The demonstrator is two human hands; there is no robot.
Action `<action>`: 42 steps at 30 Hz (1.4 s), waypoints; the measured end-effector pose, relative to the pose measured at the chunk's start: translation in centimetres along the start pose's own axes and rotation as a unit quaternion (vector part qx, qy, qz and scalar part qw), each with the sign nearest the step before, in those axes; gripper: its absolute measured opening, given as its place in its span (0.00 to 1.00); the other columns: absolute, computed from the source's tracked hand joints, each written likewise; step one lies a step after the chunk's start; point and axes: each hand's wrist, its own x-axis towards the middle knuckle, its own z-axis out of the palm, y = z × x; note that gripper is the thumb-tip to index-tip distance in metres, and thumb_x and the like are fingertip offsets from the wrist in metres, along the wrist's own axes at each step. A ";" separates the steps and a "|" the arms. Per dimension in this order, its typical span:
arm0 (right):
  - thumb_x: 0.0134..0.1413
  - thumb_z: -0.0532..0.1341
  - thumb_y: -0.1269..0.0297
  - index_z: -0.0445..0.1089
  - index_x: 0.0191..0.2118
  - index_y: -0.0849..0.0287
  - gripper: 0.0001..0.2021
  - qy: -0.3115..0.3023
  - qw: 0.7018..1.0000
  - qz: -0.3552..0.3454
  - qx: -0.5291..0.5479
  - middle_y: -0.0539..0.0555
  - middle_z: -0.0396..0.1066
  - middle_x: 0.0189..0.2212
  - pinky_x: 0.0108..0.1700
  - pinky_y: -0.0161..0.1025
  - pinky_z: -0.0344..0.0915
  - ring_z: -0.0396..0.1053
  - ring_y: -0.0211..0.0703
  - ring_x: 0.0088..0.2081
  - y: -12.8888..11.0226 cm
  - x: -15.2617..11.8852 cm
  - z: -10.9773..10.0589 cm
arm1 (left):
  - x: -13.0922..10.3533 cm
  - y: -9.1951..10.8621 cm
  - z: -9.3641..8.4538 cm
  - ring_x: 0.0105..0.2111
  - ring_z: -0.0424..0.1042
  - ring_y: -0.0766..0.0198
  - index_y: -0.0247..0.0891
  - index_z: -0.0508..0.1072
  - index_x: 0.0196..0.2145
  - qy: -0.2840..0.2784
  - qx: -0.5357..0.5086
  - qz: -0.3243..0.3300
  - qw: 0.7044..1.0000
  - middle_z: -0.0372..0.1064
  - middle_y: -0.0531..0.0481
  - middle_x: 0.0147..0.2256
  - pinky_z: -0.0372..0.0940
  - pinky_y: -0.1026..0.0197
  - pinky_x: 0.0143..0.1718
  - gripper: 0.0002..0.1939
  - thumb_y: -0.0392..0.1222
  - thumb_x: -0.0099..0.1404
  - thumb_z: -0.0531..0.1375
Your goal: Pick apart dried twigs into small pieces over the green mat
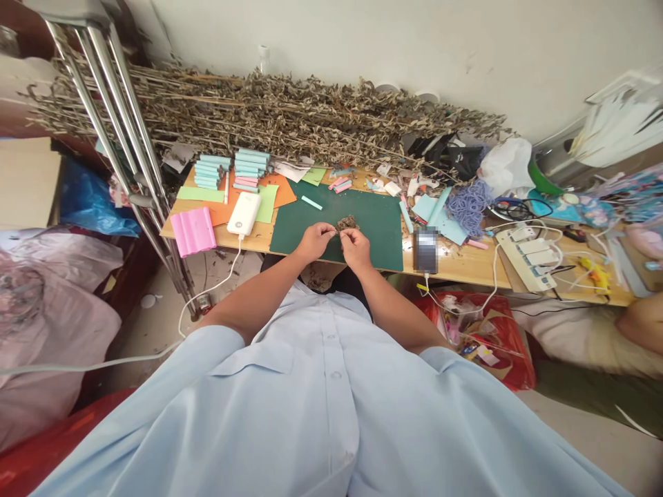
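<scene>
Over the green cutting mat, my left hand and my right hand meet almost fingertip to fingertip. Both are closed in a pinch, apparently on dried leaves. A small clump of crumbled dried leaves shows just beyond the fingertips. What exactly lies between the fingers is partly hidden. A light-blue paper roll lies on the mat up and to the left of my hands. More dried bits are visible below the table edge, near my lap.
Long dried plant stalks lie along the wall. Blue paper rolls are stacked at the left, near a white power bank. A phone, purple yarn and a power strip are at the right. Another person's arm shows far right.
</scene>
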 end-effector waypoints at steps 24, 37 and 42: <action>0.46 0.70 0.52 0.73 0.34 0.57 0.15 0.003 0.967 0.110 0.229 0.46 0.73 0.23 0.32 0.38 0.76 0.73 0.38 0.25 -0.2 0.2 1.1 | -0.7 -0.7 0.8 0.45 0.78 0.60 0.40 0.84 0.40 0.045 0.028 0.034 0.998 0.81 0.47 0.42 0.71 0.56 0.53 0.10 0.34 0.68 0.62; 0.39 0.75 0.57 0.78 0.33 0.59 0.15 0.022 0.951 0.125 0.282 0.49 0.77 0.25 0.37 0.41 0.78 0.74 0.40 0.28 0.0 0.1 1.0 | -1.3 -0.1 0.8 0.45 0.76 0.60 0.38 0.84 0.39 0.012 -0.028 0.069 0.997 0.79 0.46 0.41 0.70 0.57 0.54 0.12 0.30 0.67 0.59; 0.38 0.74 0.59 0.77 0.30 0.59 0.13 0.017 0.948 0.135 0.287 0.48 0.74 0.22 0.33 0.39 0.74 0.72 0.39 0.26 0.1 0.2 0.4 | -1.2 -0.6 1.4 0.35 0.77 0.63 0.33 0.82 0.43 0.005 -0.187 -0.058 0.981 0.80 0.45 0.39 0.72 0.60 0.40 0.11 0.33 0.64 0.62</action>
